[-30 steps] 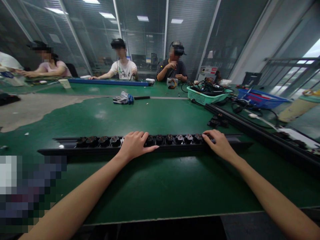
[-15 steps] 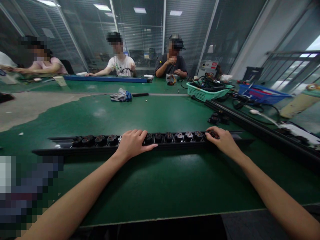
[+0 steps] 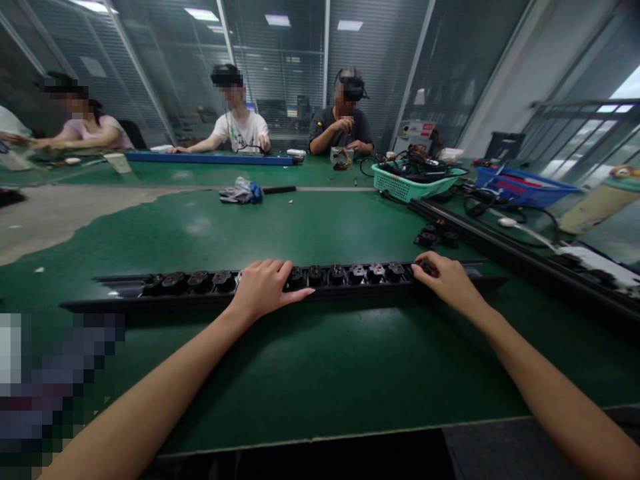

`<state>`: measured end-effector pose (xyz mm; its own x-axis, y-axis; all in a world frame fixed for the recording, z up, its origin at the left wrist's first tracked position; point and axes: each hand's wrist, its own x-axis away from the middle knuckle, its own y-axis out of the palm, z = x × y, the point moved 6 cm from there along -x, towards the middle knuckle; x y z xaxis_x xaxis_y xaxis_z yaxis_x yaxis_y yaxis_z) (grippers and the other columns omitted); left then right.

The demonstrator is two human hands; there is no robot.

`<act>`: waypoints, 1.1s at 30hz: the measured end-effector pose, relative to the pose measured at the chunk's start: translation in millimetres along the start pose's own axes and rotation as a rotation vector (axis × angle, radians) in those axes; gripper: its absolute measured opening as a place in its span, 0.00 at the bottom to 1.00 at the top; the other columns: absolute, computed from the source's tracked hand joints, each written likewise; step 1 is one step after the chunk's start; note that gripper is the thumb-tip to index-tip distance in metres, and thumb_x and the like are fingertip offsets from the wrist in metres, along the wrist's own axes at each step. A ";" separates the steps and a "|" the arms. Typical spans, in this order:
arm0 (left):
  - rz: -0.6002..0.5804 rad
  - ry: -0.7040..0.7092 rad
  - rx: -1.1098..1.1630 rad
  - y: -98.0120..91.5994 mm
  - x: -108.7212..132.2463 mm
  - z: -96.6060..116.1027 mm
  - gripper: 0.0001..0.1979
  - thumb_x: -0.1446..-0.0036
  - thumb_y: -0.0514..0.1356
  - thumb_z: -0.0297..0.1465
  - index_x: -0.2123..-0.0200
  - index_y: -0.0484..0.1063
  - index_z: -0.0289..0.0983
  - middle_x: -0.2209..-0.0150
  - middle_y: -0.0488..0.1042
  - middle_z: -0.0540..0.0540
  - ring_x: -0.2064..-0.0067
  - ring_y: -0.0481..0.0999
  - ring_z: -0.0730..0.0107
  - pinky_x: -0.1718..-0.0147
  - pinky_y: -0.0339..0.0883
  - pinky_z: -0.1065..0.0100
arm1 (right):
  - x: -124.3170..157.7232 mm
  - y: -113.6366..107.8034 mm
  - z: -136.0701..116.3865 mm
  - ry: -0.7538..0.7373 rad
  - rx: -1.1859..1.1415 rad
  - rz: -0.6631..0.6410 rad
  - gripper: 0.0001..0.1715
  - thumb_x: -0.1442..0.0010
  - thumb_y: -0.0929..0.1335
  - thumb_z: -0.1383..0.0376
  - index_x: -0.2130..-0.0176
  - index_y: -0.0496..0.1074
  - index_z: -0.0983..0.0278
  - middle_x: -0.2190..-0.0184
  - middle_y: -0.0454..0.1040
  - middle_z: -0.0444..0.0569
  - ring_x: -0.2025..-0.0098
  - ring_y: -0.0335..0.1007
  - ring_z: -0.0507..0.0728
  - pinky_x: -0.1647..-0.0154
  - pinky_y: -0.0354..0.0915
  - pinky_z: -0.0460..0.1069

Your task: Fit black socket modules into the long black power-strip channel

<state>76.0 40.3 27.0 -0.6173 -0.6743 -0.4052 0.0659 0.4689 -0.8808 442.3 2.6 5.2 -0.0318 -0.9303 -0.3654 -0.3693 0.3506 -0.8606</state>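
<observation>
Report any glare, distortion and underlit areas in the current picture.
Head view: pale glare patches on the green tabletop; head view: outer uprights of the glass partition lean outward, suggesting wide-angle distortion; head view: the black rail is dark, its fine detail hard to make out.

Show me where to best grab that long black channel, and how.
I'd say near both ends of the long black channel at once, coming down from above and pinching across its two long edges. It lies flat, open side up; being long and narrow, it should stay more level that way. The dark modules fill its middle, while none shows at either tip.
</observation>
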 end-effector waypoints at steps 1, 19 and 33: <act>0.000 0.000 0.000 0.0 -0.1 0.0 0.33 0.42 0.46 0.60 0.63 0.72 0.36 0.68 0.76 0.40 0.66 0.75 0.57 0.68 0.60 0.62 | 0.2 -0.2 -0.1 0.000 0.010 -0.006 0.21 0.38 0.63 0.48 0.59 0.72 0.60 0.67 0.75 0.50 0.66 0.70 0.58 0.65 0.61 0.51; -0.003 -0.001 -0.015 -0.1 -0.8 0.6 0.33 0.42 0.46 0.60 0.63 0.72 0.36 0.68 0.76 0.41 0.66 0.76 0.57 0.68 0.60 0.63 | 0.4 -7.2 11.4 0.033 0.111 -0.033 0.23 0.39 0.62 0.47 0.58 0.71 0.61 0.65 0.76 0.51 0.66 0.72 0.59 0.65 0.62 0.51; -0.012 0.001 -0.019 -0.1 -0.6 0.6 0.34 0.42 0.46 0.60 0.62 0.72 0.35 0.67 0.76 0.41 0.65 0.76 0.56 0.67 0.61 0.62 | -1.0 -9.8 28.1 0.080 0.147 -0.052 0.22 0.41 0.63 0.47 0.58 0.71 0.60 0.64 0.77 0.50 0.65 0.72 0.59 0.64 0.63 0.51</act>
<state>76.8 40.2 27.2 -0.6190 -0.6791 -0.3945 0.0435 0.4719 -0.8806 472.0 3.1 4.1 -0.0928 -0.9510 -0.2950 -0.2325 0.3087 -0.9223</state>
